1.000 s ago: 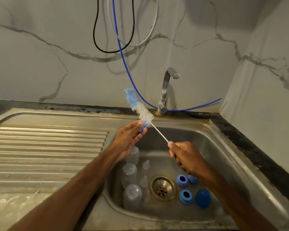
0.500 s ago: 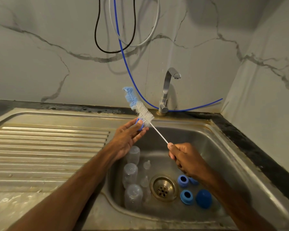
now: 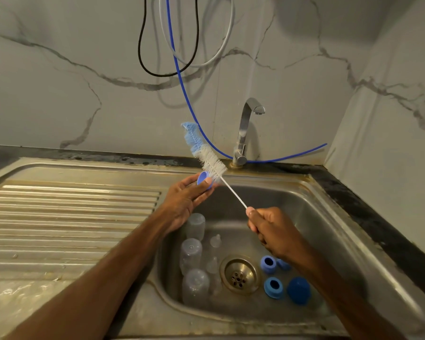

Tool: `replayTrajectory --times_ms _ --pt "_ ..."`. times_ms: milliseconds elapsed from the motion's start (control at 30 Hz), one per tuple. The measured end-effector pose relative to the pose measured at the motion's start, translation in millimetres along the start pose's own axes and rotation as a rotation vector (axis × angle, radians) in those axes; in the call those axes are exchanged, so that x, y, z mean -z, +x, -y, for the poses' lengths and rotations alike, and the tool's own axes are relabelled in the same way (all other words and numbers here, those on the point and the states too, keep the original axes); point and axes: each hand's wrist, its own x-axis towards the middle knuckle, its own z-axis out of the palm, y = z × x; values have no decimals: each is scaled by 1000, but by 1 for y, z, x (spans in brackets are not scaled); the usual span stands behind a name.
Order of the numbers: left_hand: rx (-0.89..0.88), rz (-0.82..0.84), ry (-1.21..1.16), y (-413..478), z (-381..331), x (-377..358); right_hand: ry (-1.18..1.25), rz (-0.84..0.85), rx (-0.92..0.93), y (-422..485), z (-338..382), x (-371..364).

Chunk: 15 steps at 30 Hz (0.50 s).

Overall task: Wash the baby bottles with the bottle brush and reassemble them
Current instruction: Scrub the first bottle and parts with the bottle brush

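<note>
- Left hand (image 3: 184, 202) pinches blue cap (image 3: 202, 179), tipped further into view than a second ago.
- Right hand (image 3: 271, 229) grips brush (image 3: 210, 163) wire, barely moved; bristles touch the cap.
- Likely cap-scrubbing; bottles (image 3: 191, 253) wait.

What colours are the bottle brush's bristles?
The bottle brush bristles are blue at the tip, white nearer the stem; head view.

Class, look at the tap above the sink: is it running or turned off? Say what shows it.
Off, as far as shows: no stream of water falls from the tap toward the sink below.
</note>
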Motion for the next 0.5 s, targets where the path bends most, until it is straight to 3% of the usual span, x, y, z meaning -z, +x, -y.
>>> replayTrajectory --times_ms 133,333,500 --pt "-28 -111 -131 1 -6 6 -23 51 10 -3 -5 -1" --pt "107 13 -187 -2 -2 -5 -65 -21 65 1 -5 0" --pt "92 -64 -190 1 -3 -1 -155 -23 98 0 -11 -5"
